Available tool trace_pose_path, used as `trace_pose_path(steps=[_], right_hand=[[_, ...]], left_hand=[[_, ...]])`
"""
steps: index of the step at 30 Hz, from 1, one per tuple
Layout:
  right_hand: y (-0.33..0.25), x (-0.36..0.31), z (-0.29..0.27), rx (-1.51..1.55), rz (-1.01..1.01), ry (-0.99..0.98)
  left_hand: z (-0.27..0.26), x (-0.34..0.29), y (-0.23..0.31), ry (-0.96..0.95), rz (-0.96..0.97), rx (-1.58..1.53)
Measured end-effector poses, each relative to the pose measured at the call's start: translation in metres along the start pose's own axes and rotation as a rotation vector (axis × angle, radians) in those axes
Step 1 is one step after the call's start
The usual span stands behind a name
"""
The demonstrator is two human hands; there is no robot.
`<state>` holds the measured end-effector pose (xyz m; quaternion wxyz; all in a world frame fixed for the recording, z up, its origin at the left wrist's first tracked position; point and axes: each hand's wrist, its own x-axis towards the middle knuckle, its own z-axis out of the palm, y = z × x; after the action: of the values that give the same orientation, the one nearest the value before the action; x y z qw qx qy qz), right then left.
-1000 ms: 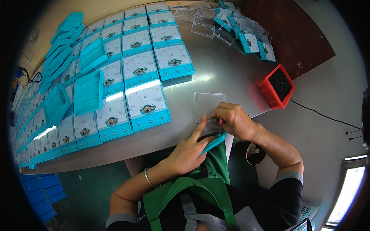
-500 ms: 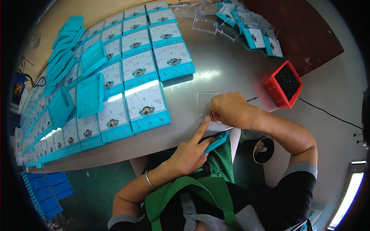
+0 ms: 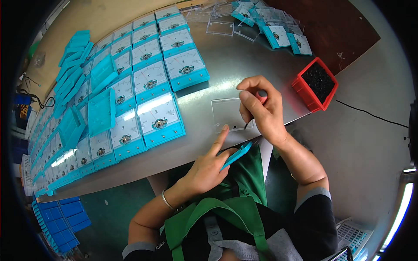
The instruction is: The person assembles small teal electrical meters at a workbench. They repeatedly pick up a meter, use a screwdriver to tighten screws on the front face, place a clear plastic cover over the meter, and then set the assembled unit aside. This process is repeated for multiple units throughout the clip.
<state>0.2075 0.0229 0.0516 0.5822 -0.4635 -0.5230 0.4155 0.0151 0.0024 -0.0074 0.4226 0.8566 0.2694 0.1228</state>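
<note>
A clear plastic cover (image 3: 225,114) lies flat on the metal tabletop in front of me. My left hand (image 3: 204,172) grips a teal plastic case part (image 3: 238,155) between thumb and lower fingers, while its index finger stretches out to the cover's near edge. A small black piece (image 3: 235,127) sits at that edge, right of the fingertip. My right hand (image 3: 269,117) is closed around a screwdriver (image 3: 262,95) with a red handle. The dark shaft slants down by the cover's near right corner; whether its tip touches anything, I cannot tell.
Rows of teal-and-white voltmeters (image 3: 157,114) cover the table's left side, with empty teal cases (image 3: 100,112) on top. A red bin (image 3: 300,89) of small black parts stands at the right edge. Farther back are clear covers (image 3: 220,27) and more meters (image 3: 276,37).
My right hand has turned over and lifted, bringing the screwdriver's shaft from pointing right to pointing down at the cover. The black piece now shows. My left hand stays nearly in place.
</note>
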Motion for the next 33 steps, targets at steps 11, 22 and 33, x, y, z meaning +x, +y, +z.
trace_pose_path(steps=[11, 22, 33], right_hand=[[0.027, -0.005, 0.002, 0.243, -0.144, 0.096], [0.027, -0.007, 0.020, 0.077, -0.237, 0.205], [0.026, 0.005, -0.055, -1.126, -0.344, -0.487]], left_hand=[[0.001, -0.001, -0.003, -0.009, -0.002, 0.011], [0.001, -0.004, -0.008, 0.081, 0.113, -0.082], [-0.050, -0.035, -0.009, 0.203, -0.261, -1.343]])
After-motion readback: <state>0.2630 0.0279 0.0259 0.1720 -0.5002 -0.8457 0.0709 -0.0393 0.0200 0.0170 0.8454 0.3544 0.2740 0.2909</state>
